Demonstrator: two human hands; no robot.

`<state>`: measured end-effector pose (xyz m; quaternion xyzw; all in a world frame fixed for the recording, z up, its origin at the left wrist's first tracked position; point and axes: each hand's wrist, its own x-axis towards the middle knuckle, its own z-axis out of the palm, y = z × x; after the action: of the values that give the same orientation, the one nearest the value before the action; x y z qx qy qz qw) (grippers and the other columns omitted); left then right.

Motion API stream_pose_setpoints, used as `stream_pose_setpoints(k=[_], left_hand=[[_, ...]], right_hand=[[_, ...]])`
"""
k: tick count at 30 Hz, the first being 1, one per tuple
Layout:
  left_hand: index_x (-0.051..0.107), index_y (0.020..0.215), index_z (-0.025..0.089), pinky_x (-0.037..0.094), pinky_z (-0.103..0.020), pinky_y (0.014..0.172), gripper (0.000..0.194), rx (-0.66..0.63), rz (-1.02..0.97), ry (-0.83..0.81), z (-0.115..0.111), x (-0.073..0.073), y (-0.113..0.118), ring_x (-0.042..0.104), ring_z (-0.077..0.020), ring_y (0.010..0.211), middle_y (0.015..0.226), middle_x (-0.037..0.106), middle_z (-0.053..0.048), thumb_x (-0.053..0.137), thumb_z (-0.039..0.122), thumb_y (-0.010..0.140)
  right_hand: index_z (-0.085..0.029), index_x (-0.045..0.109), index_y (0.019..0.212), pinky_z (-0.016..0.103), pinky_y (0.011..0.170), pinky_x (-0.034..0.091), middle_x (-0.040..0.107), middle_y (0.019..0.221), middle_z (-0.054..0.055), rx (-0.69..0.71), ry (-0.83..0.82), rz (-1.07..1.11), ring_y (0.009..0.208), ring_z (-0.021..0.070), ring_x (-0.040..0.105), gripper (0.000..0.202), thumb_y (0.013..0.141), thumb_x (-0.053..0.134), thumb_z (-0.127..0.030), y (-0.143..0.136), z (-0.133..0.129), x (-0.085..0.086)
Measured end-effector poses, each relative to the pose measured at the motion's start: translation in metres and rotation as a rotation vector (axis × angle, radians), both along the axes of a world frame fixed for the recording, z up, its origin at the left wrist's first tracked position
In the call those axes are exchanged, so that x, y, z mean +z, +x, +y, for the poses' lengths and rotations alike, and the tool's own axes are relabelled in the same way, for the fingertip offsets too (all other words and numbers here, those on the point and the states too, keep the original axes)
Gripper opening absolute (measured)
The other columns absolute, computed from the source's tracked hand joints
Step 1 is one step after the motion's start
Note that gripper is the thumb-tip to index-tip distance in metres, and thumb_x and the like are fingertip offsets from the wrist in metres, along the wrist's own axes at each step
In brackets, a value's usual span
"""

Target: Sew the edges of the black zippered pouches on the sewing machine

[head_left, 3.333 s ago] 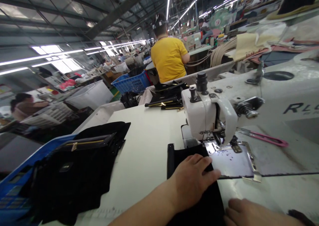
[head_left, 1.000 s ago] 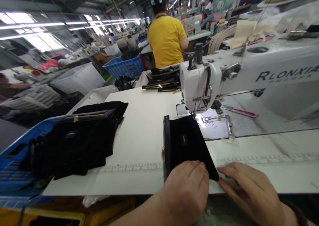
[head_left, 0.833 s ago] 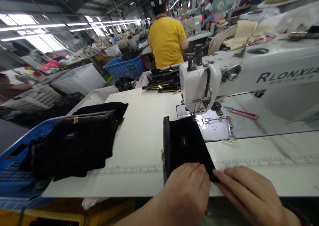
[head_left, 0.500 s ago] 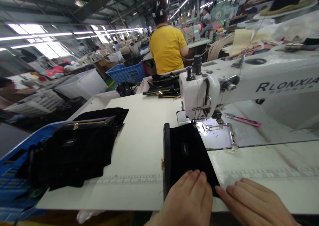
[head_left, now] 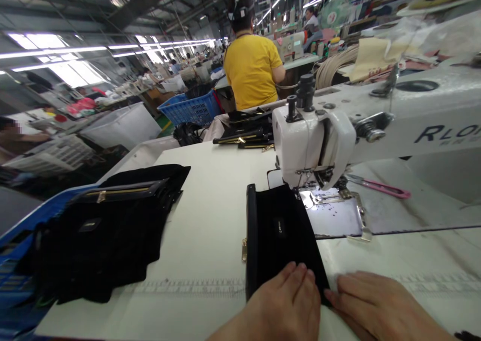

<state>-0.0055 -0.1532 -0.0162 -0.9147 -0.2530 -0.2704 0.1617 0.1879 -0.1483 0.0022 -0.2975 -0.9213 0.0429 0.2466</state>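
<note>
A black fabric pouch piece (head_left: 280,230) with a small label and a gold zipper pull lies on the white table, its far right corner beside the sewing machine's needle area (head_left: 308,193). My left hand (head_left: 287,301) rests flat on the piece's near end, fingers stretched and lying together. At the near right corner, my right hand (head_left: 372,298) touches the fabric edge with its fingertips; the fingers look pressed together on the edge. Left of the piece sits a stack of similar black pieces (head_left: 108,230).
A blue basket (head_left: 45,210) is under the stack. Pink-handled snips (head_left: 383,186) lie on the machine bed. More black pouches (head_left: 244,130) are piled behind the table. A person in a yellow shirt (head_left: 251,70) sits beyond, facing away.
The view has shifted slightly, with the machine appearing larger and farther right. My right hand's fingers are drawn in more at the fabric corner. My left hand stays on the piece.
</note>
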Motion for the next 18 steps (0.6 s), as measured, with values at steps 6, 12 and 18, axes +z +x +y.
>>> stream_pose_setpoints(k=[6,12,18], left_hand=[[0.065,0.088,0.008,0.05,-0.03,0.088,0.02,-0.009,0.081,-0.051,0.012,0.011,-0.011,0.066,-0.018,0.088,0.094,0.071,-0.009,0.046,0.007,0.083],[0.066,0.083,0.01,0.052,-0.028,0.083,0.023,-0.019,0.084,-0.012,0.017,0.021,-0.014,0.066,-0.0166,0.083,0.087,0.072,-0.005,0.044,0.005,0.084],[0.066,0.086,0.01,0.05,-0.028,0.086,0.022,0.009,0.124,-0.033,0.018,0.002,-0.01,0.066,-0.0175,0.088,0.094,0.071,-0.007,0.044,0.009,0.085]], right_hand=[[-0.018,0.058,0.068,0.026,0.051,0.042,0.057,0.059,0.001,0.021,0.153,-0.006,0.05,0.0131,0.053,0.047,0.092,0.021,-0.002,-0.01,0.015,0.011],[-0.019,0.056,0.068,0.03,0.049,0.04,0.055,0.057,0.0,-0.045,0.248,0.152,0.047,0.0138,0.05,0.038,0.089,0.029,-0.002,-0.016,0.013,-0.012],[-0.018,0.057,0.071,0.029,0.053,0.041,0.056,0.058,0.0,-0.022,0.21,0.073,0.049,0.0137,0.05,0.048,0.092,0.017,-0.002,-0.015,0.016,-0.017]])
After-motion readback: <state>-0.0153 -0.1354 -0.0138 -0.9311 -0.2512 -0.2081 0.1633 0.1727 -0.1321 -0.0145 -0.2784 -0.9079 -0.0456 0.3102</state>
